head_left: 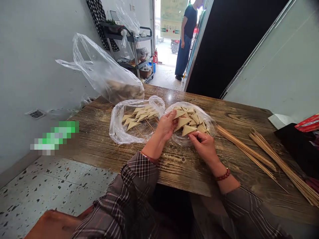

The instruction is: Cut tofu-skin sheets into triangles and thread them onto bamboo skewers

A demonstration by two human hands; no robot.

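My left hand point(167, 125) is closed around beige triangular tofu pieces point(183, 122), which stand in a slanting row over the right-hand plastic bag point(212, 124). At the near end of this row, the thumb and fingers of my right hand point(204, 145) pinch the edge of the front tofu triangle point(188, 130). Whether a stick runs through the row is hidden. More loose tofu triangles point(195, 118) lie heaped in that bag. Left of it, an opened clear bag point(115, 124) carries several tofu triangles point(141, 116) in rows, with thin sticks point(150, 125) pointing toward me.
Two bundles of bamboo skewers point(245, 147) point(281, 164) lie on the wooden table point(99, 152) at the right. A black box point(291, 142) with red packets stands beyond them. Back left sits a filled plastic bag point(124, 89). A trolley point(134, 39) and a person point(186, 36) are near the doorway.
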